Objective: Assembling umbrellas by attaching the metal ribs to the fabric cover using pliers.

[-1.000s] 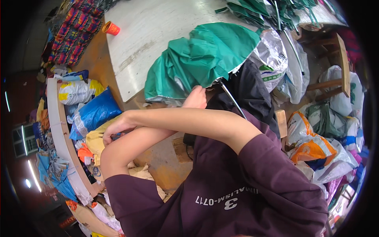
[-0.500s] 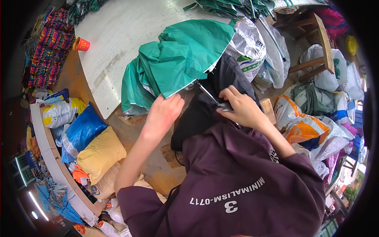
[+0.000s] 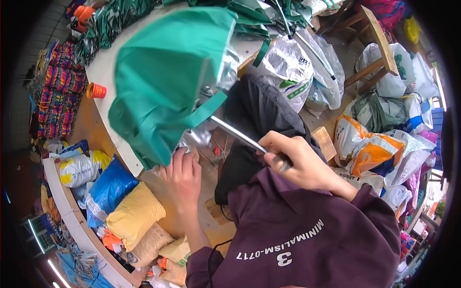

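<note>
A green umbrella [image 3: 158, 67] with a silvery lining is partly spread, its canopy bulging to the far left and slightly blurred. Its metal shaft [image 3: 237, 133] slants down to the right, where my right hand [image 3: 300, 163] is closed around the handle end. A loose green strap [image 3: 206, 109] hangs by the canopy's opening. My left hand [image 3: 185, 175] is at the canopy's lower edge, fingers up and a little apart; its thumb is hidden. Its fingertips are beside or against the cloth.
Behind the umbrella is a white table [image 3: 103, 113] with an orange cup [image 3: 97, 90] near its left edge. More green umbrellas [image 3: 249, 17] lie at the back. Stuffed sacks [image 3: 137, 209] stand at left. Plastic bags [image 3: 370, 144] and a wooden stool [image 3: 382, 43] are at right.
The umbrella has swung left and opened wider, baring more of its shaft. My right hand now wraps the handle end. My left hand has moved left and down, its fingers more stretched.
</note>
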### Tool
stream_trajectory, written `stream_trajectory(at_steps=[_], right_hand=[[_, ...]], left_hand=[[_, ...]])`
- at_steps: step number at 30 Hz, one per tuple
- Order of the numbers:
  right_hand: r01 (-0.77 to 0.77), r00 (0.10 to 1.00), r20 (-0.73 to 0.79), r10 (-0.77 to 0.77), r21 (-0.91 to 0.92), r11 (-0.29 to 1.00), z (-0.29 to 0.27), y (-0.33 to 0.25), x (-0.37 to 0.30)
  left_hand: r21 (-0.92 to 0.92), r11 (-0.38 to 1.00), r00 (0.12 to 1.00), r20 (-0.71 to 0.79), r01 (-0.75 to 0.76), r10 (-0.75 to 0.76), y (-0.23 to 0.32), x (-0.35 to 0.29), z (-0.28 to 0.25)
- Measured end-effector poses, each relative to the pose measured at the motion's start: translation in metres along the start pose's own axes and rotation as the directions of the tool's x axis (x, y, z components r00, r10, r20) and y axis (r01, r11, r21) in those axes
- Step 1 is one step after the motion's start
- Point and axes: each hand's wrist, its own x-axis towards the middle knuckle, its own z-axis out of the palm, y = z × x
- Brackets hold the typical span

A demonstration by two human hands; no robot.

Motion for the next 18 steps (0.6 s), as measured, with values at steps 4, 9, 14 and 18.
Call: stream_trajectory(at_steps=[4, 9, 14, 18], right_hand=[[0.225, 0.963, -0.085, -0.255, -0.259, 0.939, -0.003, -0.022, 0.008], [0.253, 0.938, -0.107, -0.330, -0.439, 0.862, -0.004, -0.009, 0.008], [0.194, 0.952, -0.088, -0.292, -0.565, 0.802, 0.020, 0.067, 0.004], [0.155, 0.957, -0.102, -0.270, -0.607, 0.780, 0.034, 0.119, -0.001]], left_hand=[[-0.078, 0.996, 0.982, -0.177, 0.047, -0.060, 0.015, 0.026, -0.003], [-0.458, 0.885, 0.984, -0.103, 0.085, -0.148, 0.053, 0.025, 0.005], [-0.631, 0.756, 0.972, 0.232, 0.176, -0.033, 0.079, -0.004, -0.003], [-0.719, 0.663, 0.954, 0.299, 0.211, 0.020, 0.090, -0.008, -0.003]])
